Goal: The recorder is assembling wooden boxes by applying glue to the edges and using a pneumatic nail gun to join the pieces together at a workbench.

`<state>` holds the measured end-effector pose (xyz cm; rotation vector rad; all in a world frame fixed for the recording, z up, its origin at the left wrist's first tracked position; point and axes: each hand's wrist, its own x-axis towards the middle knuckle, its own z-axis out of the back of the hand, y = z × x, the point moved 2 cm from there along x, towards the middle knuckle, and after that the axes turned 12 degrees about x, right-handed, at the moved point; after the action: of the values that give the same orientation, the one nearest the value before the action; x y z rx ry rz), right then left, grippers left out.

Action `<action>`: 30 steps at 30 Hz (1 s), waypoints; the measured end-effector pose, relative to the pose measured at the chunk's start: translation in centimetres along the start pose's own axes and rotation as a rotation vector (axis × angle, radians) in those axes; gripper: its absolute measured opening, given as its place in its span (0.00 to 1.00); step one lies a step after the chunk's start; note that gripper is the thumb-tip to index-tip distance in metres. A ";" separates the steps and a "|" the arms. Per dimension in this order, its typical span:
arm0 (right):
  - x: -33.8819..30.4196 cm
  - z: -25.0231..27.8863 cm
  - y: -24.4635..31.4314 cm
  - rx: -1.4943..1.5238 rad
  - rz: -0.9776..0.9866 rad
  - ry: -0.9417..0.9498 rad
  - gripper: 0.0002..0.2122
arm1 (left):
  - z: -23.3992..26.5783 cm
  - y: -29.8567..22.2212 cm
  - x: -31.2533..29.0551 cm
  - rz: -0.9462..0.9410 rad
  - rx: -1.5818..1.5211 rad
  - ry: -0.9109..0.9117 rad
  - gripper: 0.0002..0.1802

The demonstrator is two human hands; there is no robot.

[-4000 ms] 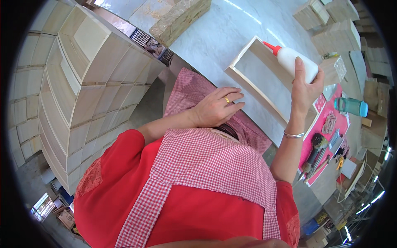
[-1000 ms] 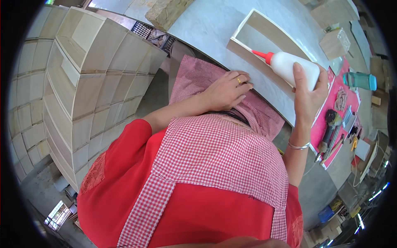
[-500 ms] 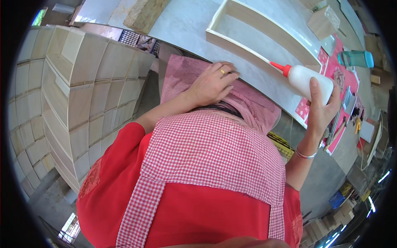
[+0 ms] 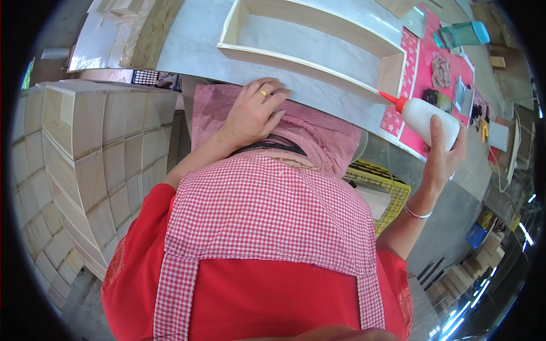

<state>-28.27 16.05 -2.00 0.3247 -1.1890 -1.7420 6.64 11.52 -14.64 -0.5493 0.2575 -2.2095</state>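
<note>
White plain-sided bottle gripped in right hand near wooden frame; left hand loosely spread

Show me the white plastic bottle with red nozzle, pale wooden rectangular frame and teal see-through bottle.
White plastic bottle with red nozzle [image 4: 423, 117], head view: its white body.
Pale wooden rectangular frame [image 4: 296, 67], head view: its near long wall.
Teal see-through bottle [image 4: 456, 36], head view: its side.

This is a woodworking workshop: pale wooden boxes stand stacked beside a workbench bearing an open wooden frame, and strip lights glow beyond.
</note>
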 end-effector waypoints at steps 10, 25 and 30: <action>0.2 3.1 -2.5 0.024 -0.001 -0.048 0.17 | -0.5 -0.5 1.0 -0.023 0.033 0.020 0.23; 8.4 -3.5 -10.2 0.159 0.069 -0.352 0.24 | -0.3 -0.6 1.4 -0.022 0.047 0.062 0.22; 14.2 -7.6 -14.9 -0.202 0.126 -0.277 0.21 | -0.6 -0.8 1.8 -0.056 0.068 0.087 0.22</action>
<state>-38.67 0.90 -14.07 -0.1134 -1.1858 -1.8172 4.82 10.63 -14.35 -0.4280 0.2138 -2.2909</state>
